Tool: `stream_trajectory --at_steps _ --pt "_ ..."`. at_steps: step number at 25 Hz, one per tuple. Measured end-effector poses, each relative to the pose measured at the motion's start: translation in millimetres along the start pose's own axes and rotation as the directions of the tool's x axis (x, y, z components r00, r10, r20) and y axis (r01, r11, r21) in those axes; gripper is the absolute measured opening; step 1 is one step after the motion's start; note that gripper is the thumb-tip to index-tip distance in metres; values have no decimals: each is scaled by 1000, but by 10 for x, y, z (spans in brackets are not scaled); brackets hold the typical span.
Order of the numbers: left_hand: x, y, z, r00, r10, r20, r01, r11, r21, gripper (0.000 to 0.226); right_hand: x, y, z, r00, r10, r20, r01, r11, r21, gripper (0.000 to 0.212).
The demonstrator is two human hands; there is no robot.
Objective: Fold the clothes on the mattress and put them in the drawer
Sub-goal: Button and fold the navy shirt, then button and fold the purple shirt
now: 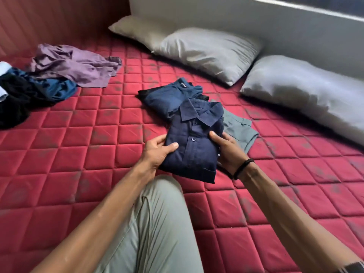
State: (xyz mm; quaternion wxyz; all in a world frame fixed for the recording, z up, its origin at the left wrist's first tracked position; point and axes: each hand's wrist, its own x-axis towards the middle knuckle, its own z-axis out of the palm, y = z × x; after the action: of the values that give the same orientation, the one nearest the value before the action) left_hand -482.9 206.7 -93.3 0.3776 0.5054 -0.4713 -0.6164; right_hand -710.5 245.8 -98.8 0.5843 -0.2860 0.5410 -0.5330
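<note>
A: What was nearest the camera?

B: A bent knee in pale grey-green trousers (155,223), resting on the red quilted mattress (78,123). Just beyond the knee, both hands held a folded navy shirt (194,140), collar pointing away. The left hand (157,154) gripped its left edge, thumb on top and fingers curled under. The right hand (229,152), with a black band (243,167) at the wrist, gripped the right edge the same way.

A: And around the navy shirt?

B: Touching it on the far side lay a folded blue shirt (167,97). A grey-green garment (239,129) stuck out from under the navy shirt's right side.

A: Anything still unfolded?

B: Yes. Well left of the navy shirt and farther back was a loose heap: a crumpled purple shirt (76,66) over a teal garment (55,89) and black clothing (15,101).

A: And farthest off?

B: Beyond and right of the navy shirt, two grey pillows (208,52) lay against a white wall (236,18). No drawer was in view.
</note>
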Motion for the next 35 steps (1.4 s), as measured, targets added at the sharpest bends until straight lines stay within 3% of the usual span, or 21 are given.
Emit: stream_trajectory --at_steps 4,7,11,14,16,18,21,25,26,28,30,31,33,35 --pt "222 -78 584 995 44 91 -49 997 58 46 -166 -89 -573 991 -94 -97 87 993 -75 17" --pt "259 -120 1167 976 67 208 -92 990 112 54 -353 -117 -1134 967 -124 -221 114 992 -57 23" --pt "164 -281 1884 899 93 428 -180 969 168 66 -661 -93 -1883 913 -126 -389 123 992 -31 25" --pt "122 -470 2252 844 62 533 -241 931 273 57 -796 56 -2307 884 -117 -453 139 990 17 34" --pt "100 -682 2322 843 56 535 -282 893 352 52 -829 232 -2457 869 -62 -491 57 998 -25 38" --pt "74 -901 2296 873 47 486 -298 839 454 46 -800 441 -2551 822 -30 -568 -69 986 -153 27" --pt "50 -957 2269 905 71 420 -287 830 478 39 -673 597 -2618 690 -137 -711 -133 941 -310 24" --pt "27 -824 2154 893 49 448 -285 831 478 37 -666 492 -2525 575 -192 -795 -256 881 -398 43" --pt "25 -790 2071 894 57 445 -292 827 480 34 -687 463 -2468 525 -271 -807 -302 827 -474 48" --pt "32 -675 1788 908 89 410 -304 813 497 27 -728 421 -2221 472 -565 -676 -285 628 -724 50" --pt "96 -519 1455 928 133 349 -307 804 509 22 -707 383 -1843 475 -801 -363 -118 351 -929 48" --pt "128 -427 1269 934 162 319 -310 809 499 19 -654 376 -1603 505 -836 -215 3 251 -968 45" --pt "183 -306 839 945 193 263 -301 826 476 16 -498 399 -989 579 -815 -36 211 191 -959 41" --pt "191 -209 412 954 221 203 -293 827 480 17 -284 422 -331 645 -762 52 329 217 -919 39"
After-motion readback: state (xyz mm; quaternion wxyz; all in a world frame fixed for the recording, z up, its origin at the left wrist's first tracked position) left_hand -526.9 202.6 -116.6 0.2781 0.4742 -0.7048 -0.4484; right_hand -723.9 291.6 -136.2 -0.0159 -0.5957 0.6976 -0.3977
